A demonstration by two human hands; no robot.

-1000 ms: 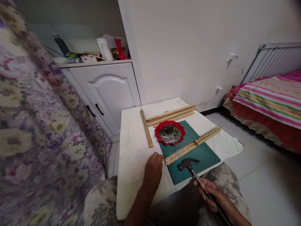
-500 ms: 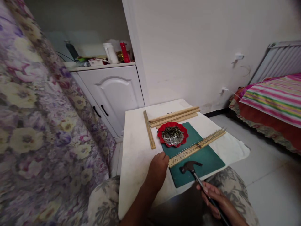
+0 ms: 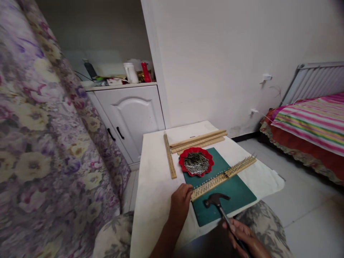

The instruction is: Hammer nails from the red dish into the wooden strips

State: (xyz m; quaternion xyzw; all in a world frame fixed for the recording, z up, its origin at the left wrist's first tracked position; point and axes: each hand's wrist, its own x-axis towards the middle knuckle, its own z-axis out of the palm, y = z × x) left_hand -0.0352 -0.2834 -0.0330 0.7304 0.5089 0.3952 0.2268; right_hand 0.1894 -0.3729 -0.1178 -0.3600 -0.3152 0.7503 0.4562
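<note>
My right hand (image 3: 240,234) is closed around the handle of a claw hammer (image 3: 217,200), whose dark head hovers over or rests on the green mat (image 3: 239,191); I cannot tell which. A wooden strip (image 3: 215,182) with rows of nails standing up in it lies slanting across the mat. Its near left end is pinched by my left hand (image 3: 182,200), fingers closed. Just behind the strip, a red scalloped bowl (image 3: 182,168) sits partly on the mat, heaped with loose nails (image 3: 196,163).
Another narrow wooden strip (image 3: 170,157) lies left of the bowl. Several more strips (image 3: 199,140) are stacked at the back of the white-covered table (image 3: 153,200). A floral curtain (image 3: 40,143) hangs at left, a cabinet (image 3: 134,118) behind, a bed (image 3: 309,122) at right.
The whole view has shifted, so the table and room sit slightly lower in the picture. My hands keep their holds on the strip and the hammer, with little other movement.
</note>
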